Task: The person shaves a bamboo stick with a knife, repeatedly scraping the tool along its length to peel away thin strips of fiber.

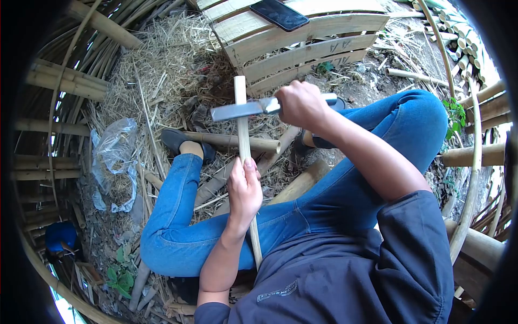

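My left hand [245, 190] is closed around a pale bamboo strip [244, 139]. The strip runs from beside my waist, over my thigh, to its squared far end in front of me. My right hand [303, 106] grips the handle of a machete [235, 112] with a broad, blunt-ended grey blade. That blade lies crosswise over the strip, a little below the strip's far end. Below the blade, a cut bamboo pole [232, 141] lies near my feet, passing behind the strip.
A slatted wooden crate [307, 47] with a phone [280, 14] on top stands ahead. Clear plastic bags [116, 151] lie on the straw at left. Bamboo poles [65, 81] wall the left side, and cut bamboo [468, 46] is piled at far right.
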